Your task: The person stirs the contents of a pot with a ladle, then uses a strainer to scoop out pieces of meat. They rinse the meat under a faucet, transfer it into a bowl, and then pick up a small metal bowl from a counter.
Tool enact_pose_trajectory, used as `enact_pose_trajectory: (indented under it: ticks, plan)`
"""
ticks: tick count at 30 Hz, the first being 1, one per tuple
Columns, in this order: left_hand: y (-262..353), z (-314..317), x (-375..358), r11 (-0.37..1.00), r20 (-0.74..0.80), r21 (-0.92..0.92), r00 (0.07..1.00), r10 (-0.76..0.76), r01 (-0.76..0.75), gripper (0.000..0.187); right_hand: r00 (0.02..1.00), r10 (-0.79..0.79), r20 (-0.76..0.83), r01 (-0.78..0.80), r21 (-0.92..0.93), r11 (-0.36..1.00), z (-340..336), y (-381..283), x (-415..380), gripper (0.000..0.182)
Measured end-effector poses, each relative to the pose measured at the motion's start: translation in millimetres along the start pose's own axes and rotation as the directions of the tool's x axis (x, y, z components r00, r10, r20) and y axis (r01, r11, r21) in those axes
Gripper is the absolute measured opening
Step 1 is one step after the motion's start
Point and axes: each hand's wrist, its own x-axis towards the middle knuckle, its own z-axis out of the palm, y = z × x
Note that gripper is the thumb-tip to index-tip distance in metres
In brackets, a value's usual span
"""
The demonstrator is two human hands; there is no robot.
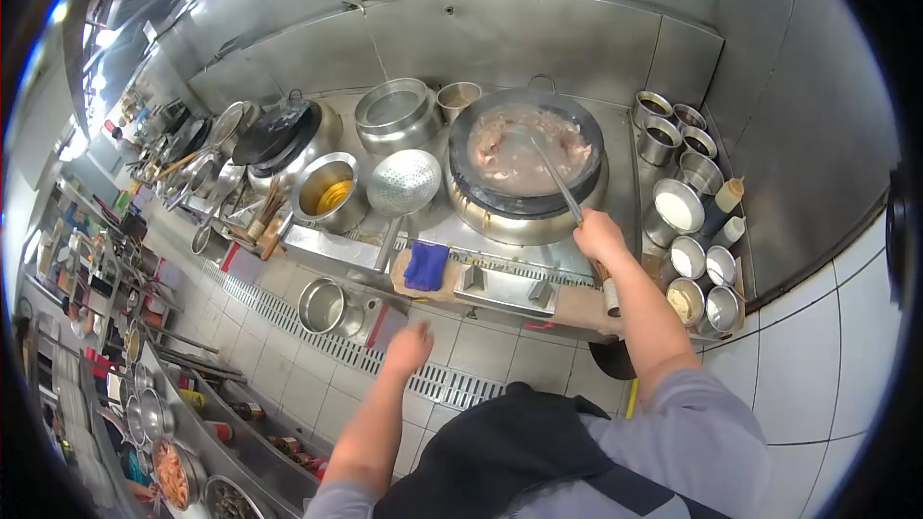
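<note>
My right hand point(601, 238) is wrapped round the handle of a long metal ladle point(558, 178), whose head is down in the liquid and hidden. The ladle reaches into a big black wok point(463, 144) on a round steel burner. Greyish, cloudy liquid with pieces of pinkish meat point(572, 146) fills the wok. My left hand point(410, 346) hangs low in front of the stove with its fingers curled in; I see nothing in it. Nearest to it are a folded blue cloth point(426, 266) on the stove's front edge and a steel pot point(323, 306) lower down.
A perforated strainer point(404, 183) lies left of the wok, beside a pot of yellow oil point(329, 194). Seasoning containers point(678, 207) and squeeze bottles point(729, 194) crowd the right side. Another wok point(276, 135) stands farther left. Behind me, a counter holds several bowls point(178, 473).
</note>
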Motion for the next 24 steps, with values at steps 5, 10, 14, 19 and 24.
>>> enact_pose_trajectory:
  ticks: [5, 10, 14, 19, 24]
  plan:
    - [140, -39, 131, 0.868, -0.303, 0.113, 0.815, 0.494, -0.483, 0.03, 0.99, -0.013, -0.143, 0.027, 0.098, 0.995, -9, 5, 27, 0.039]
    - [218, -29, 222, 0.783, -0.14, 0.384, 0.808, 0.573, -0.489, 0.027, 0.976, 0.027, -0.216, 0.011, 0.174, 0.985, -37, 17, 60, 0.045]
    - [234, -29, 242, 0.862, 0.176, 0.323, 0.919, 0.352, -0.391, 0.029, 0.968, 0.093, -0.233, -0.037, 0.234, 0.972, -55, 31, 68, 0.042]
    - [209, -15, 257, 0.762, 0.109, 0.381, 0.844, 0.526, -0.524, 0.034, 0.984, 0.178, -0.004, -0.153, 0.49, 0.858, -55, 32, 65, 0.03]
    - [205, -11, 256, 0.75, 0.057, 0.4, 0.831, 0.553, -0.527, 0.034, 0.97, 0.058, 0.236, -0.242, 0.91, 0.336, -3, 26, 73, 0.008]
